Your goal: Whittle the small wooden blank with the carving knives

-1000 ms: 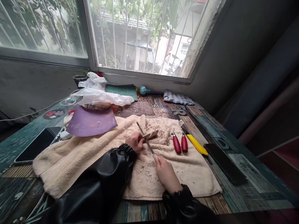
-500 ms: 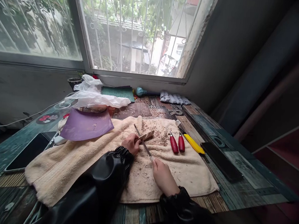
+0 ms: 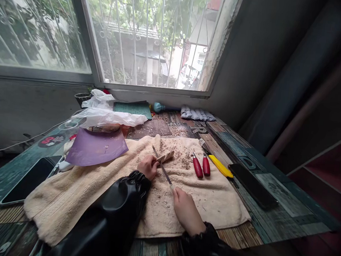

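My left hand (image 3: 147, 166) grips a small pale wooden piece (image 3: 166, 156) that rests on a beige towel (image 3: 94, 181). My right hand (image 3: 185, 209) is closed round the handle end of a long thin metal file (image 3: 161, 165), whose blade lies across the wooden piece. Wood shavings are scattered over the towel around both hands. Both forearms wear shiny black sleeves.
Two red-handled carving tools (image 3: 201, 166) and a yellow utility knife (image 3: 219, 165) lie right of the hands. A black phone (image 3: 253, 186) sits further right, a tablet (image 3: 25, 181) at left. A purple sheet (image 3: 95, 148), plastic bags (image 3: 108, 116) and a green mat (image 3: 133, 108) lie near the window.
The file has slid back toward me along the wooden piece. My head has shifted, so the whole scene sits slightly lower and to the left.
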Tool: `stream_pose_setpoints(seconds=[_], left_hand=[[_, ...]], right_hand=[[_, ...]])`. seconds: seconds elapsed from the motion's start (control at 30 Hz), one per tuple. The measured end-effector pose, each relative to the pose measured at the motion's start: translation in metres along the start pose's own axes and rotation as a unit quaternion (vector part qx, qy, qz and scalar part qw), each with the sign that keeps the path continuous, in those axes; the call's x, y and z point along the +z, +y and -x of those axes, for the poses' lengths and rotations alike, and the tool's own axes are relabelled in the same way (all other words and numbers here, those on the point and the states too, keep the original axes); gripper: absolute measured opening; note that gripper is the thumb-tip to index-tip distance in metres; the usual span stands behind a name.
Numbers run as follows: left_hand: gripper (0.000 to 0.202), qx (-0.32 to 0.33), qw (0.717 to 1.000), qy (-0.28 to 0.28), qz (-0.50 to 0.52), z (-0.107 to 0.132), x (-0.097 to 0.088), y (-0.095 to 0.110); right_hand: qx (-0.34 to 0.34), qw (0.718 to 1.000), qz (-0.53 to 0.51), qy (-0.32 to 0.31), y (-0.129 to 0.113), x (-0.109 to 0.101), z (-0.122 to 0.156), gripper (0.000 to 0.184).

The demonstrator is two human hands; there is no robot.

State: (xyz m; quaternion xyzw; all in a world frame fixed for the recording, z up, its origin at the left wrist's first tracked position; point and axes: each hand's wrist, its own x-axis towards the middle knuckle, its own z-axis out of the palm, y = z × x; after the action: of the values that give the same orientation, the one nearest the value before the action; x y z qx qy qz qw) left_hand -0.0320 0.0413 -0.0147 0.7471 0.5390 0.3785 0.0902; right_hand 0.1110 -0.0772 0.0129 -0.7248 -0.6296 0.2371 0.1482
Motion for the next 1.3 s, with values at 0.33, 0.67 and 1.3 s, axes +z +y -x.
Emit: stream_pose_setpoints(seconds=[0.33, 0.67, 1.3], left_hand=[[0.009, 0.06, 0.998, -0.027, 0.006, 0.007, 0.003, 0.005], [0.004, 0.086, 0.994, -0.058, 0.043, 0.007, -0.001, 0.008], [0.005, 0.064, 0.996, -0.043, 0.034, 0.01, 0.003, 0.009]], right_hand=[[0.015, 1.0, 0.011, 0.008, -0.011, -0.004, -0.035, 0.033], [0.018, 1.0, 0.011, 0.011, 0.013, -0.002, -0.01, 0.034], [0.006, 1.0, 0.022, 0.009, -0.008, -0.005, -0.034, 0.034]])
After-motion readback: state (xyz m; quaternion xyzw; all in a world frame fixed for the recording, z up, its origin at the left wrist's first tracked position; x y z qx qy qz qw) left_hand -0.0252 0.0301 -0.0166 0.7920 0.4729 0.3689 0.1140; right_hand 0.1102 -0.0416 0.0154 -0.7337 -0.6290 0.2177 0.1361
